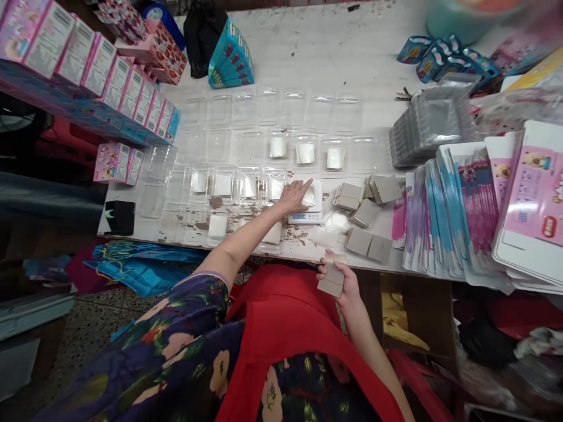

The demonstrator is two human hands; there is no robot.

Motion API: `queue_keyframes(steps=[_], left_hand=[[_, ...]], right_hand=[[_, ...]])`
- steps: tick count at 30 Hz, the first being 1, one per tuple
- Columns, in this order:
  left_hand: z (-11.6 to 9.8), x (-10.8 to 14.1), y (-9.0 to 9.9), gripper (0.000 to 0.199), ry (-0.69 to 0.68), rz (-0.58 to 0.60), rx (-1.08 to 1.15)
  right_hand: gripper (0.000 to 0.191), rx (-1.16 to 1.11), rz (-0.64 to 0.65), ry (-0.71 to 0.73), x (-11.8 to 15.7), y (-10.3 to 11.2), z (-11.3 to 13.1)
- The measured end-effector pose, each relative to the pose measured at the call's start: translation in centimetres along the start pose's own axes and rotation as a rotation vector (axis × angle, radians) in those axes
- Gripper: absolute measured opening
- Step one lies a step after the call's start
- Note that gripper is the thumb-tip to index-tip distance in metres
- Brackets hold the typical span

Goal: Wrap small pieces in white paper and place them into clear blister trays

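Several cards (331,281) lie within the right grip (348,283).

From my remote feed I look down on a wide white worktop (316,58), its paint scuffed and worn through to brown in patches toward the near edge. Below it on the right, a dark brown wooden compartment (442,310) stands open, with a red frame (416,381) near it. At lower left lies a speckled, tiled floor (81,346). Pale light covers the worktop; the space underneath is dim.
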State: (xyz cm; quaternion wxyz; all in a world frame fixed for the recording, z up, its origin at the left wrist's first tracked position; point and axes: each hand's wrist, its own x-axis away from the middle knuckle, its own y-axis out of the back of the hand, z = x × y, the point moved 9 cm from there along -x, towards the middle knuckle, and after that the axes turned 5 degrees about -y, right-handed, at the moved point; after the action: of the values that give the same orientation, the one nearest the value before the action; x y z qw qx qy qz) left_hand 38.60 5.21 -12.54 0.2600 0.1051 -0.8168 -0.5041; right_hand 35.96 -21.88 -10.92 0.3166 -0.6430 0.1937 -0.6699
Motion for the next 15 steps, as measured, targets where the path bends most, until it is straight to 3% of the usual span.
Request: queue_keyframes(steps=[6,11,15], left_hand=[[0.6,-0.2,1.1,0.097,-0.013,-0.004,0.075],[1.8,-1.7,2.6,0.050,0.086,-0.003,0.084],[1.4,-3.4,2.1,0.045,0.113,0.070,0.013]], right_hand=[[0.041,-0.012,-0.042,0.011,0.5,1.4,0.6],[0.042,0.027,-0.057,0.012,0.4,1.1,1.3],[0.046,0.054,-0.078,0.019,0.0,0.7,2.0]])
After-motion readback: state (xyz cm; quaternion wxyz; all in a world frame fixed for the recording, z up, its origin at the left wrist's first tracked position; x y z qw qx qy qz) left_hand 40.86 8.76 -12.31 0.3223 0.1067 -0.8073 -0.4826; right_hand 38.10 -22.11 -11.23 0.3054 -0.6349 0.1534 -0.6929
